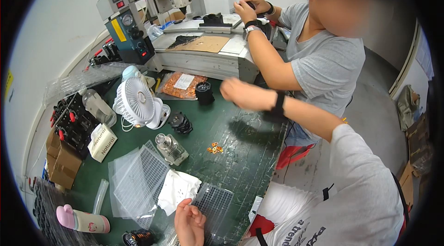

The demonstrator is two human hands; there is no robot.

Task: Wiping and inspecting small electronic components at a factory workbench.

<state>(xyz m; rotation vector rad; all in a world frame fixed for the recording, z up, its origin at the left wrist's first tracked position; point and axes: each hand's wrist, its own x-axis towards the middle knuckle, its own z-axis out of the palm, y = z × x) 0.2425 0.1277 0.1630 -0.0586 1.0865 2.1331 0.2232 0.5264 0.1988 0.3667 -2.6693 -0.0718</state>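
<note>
My right hand (245, 94) reaches over the green bench, beside a black cylindrical part (204, 93). It is smeared by motion and its fingers are mostly hidden, so whether it holds anything does not show. At the lower edge my left hand (189, 223) has its palm up and fingers loosely curled, with nothing visible in it. Its fingertips are near a white cloth or tissue (178, 189) and a dark perforated sheet (215, 202). Several small orange rings (214, 148) lie in a loose pile mid-bench. A glass bottle with a metal top (171, 149) stands to their left.
A white fan (136, 102), another black ribbed part (180, 122) and a bag of orange pieces (180, 85) stand farther back. Clear gridded sheets (138, 176) and a pink-lidded bottle (83, 218) lie left. A co-worker (323, 61) handles a dark object by a bench machine (203, 54).
</note>
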